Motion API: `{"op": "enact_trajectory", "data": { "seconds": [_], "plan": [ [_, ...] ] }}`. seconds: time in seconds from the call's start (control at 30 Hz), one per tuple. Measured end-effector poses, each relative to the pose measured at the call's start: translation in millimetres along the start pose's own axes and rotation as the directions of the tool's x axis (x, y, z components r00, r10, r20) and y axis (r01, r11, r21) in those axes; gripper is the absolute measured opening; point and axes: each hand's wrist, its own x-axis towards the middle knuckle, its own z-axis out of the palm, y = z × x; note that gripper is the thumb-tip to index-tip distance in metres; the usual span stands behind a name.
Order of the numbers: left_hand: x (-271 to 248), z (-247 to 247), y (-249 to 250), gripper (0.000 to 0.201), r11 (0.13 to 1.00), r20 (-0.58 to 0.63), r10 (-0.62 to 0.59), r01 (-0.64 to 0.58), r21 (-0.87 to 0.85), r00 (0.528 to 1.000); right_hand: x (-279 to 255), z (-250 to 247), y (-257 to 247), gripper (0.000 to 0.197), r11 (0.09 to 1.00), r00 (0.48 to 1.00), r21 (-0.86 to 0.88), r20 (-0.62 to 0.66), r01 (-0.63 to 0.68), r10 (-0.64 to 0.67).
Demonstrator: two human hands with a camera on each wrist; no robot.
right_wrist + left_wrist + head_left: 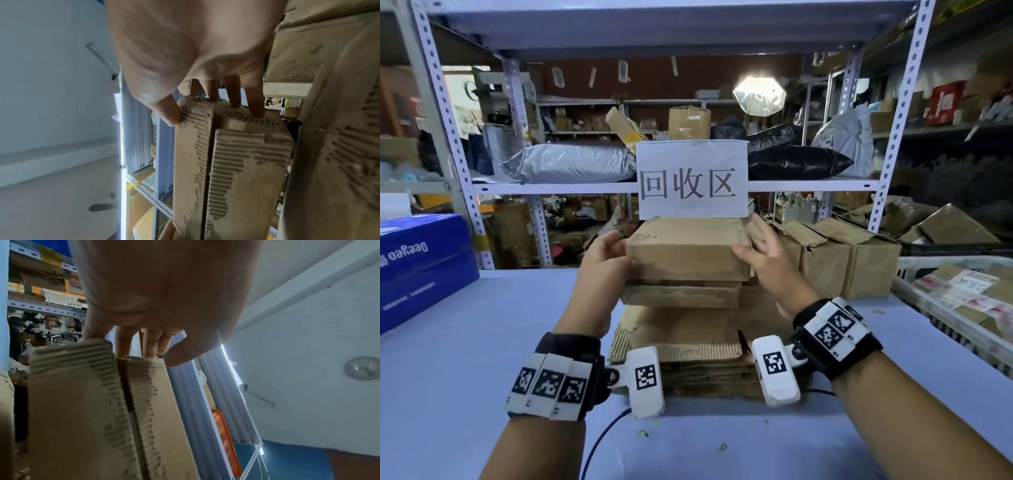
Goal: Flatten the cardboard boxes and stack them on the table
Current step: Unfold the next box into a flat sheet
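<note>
A cardboard box (pixel 690 248) is held between the two hands above the middle of the table (pixel 465 342), at about 12 o'clock from the wrists, its torn top layer showing the ribbed core along the edges. It is gripped at its left end by the left hand (pixel 604 255), whose fingers (pixel 123 344) reach over the far edge while the thumb is set apart at the near side; in the left wrist view the fingertips are seen touching the end of the box (pixel 98 402). At the right end the right hand (pixel 768 260) is laid against the box with the fingers spread fairly wide — in the right wrist view the thumb and the fingers (pixel 234 92) are bent over the corner of the box (pixel 230 162) and are seen holding it. Directly under the box a stack of flattened cardboard (pixel 681 329) is lying on the table, its sheets slightly offset from one another. At 3 o'clock of the held box a row of unflattened boxes (pixel 849 260) is standing on the table, and further toward 4 o'clock a white crate (pixel 941 308) with parcels is placed. At 9 o'clock a blue carton (pixel 421 267) is resting on the table. Behind the box, at 12 o'clock, a paper sign (pixel 691 180) with three printed characters is fixed to a metal shelf (pixel 551 187) — grey and black bags are stored on it.
</note>
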Motion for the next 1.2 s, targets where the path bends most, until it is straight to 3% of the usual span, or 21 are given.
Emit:
{"op": "enact_trajectory", "data": {
  "seconds": [0.1,0.23,0.27,0.37,0.53,0.6,0.67,0.7,0.77,0.83,0.93,1.07,1.13,1.2],
  "plan": [
    [-1.2,-0.5,-0.9,0.068,0.999,0.032,0.036,-0.036,0.001,0.999,-1.5,-3.9,-4.3,0.068,0.995,0.997,0.094,-0.071,-0.032,0.039],
    [-6.3,3.0,-2.1,0.077,0.989,0.04,0.146,-0.147,0.029,0.988,-8.9,-6.1,-12.2,0.037,0.993,0.999,0.111,-0.02,0.043,-0.041],
    [-6.9,3.3,-2.3,0.079,0.983,0.029,0.182,-0.183,0.018,0.983,-10.2,-6.5,-12.8,0.039,0.994,0.997,0.083,0.0,0.072,-0.072],
    [-6.6,2.7,-1.4,0.086,0.965,0.005,0.26,-0.26,-0.019,0.966,-11.6,-7.0,-13.1,0.07,0.985,0.987,-0.069,0.049,0.158,-0.154],
    [-12.5,7.3,1.3,0.095,0.942,0.054,0.333,-0.334,0.016,0.941,-10.2,-12.5,-9.4,0.105,0.98,0.978,-0.091,0.128,0.176,-0.164],
    [-14.9,8.9,2.2,0.093,0.933,0.071,0.356,-0.358,0.016,0.932,-9.7,-12.8,-9.1,0.1,0.982,0.981,-0.118,0.142,0.148,-0.131],
    [-17.6,10.0,4.5,0.085,0.93,0.111,0.361,-0.366,0.029,0.926,-10.1,-12.0,-10.8,0.082,0.981,0.984,-0.126,0.115,0.148,-0.134],
    [-18.9,11.4,5.9,0.078,0.936,0.126,0.345,-0.35,0.024,0.93,-10.9,-12.1,-11.5,0.085,0.978,0.981,-0.123,0.11,0.171,-0.157],
    [-22.3,14.7,9.4,0.067,0.956,0.132,0.294,-0.292,-0.031,0.947,-11.8,-12.5,-12.3,0.116,0.958,0.965,-0.154,0.144,0.241,-0.219],
    [-23.7,17.4,10.8,0.073,0.97,0.109,0.235,-0.226,-0.088,0.966,-13.5,-10.1,-15.9,0.131,0.928,0.949,-0.227,0.187,0.295,-0.256],
    [-25.1,22.3,12.6,0.086,0.976,0.079,0.187,-0.176,-0.127,0.979,-15.4,-5.4,-18.4,0.133,0.856,0.93,-0.371,0.218,0.359,-0.295],
    [-21.9,26.6,12.6,0.076,0.968,-0.048,0.214,-0.219,-0.126,0.976,-17.1,-1.0,-18.5,0.136,0.735,0.889,-0.5,0.253,0.458,-0.383],
    [-20.6,25.7,12.7,0.067,0.959,-0.066,0.281,-0.284,-0.029,0.957,-17.1,1.4,-19.0,0.136,0.712,0.88,-0.519,0.259,0.474,-0.397],
    [-21.4,22.5,12.3,0.066,0.957,-0.041,0.288,-0.289,-0.021,0.957,-16.6,3.7,-20.6,0.132,0.751,0.884,-0.465,0.244,0.468,-0.4]
  ]
}}
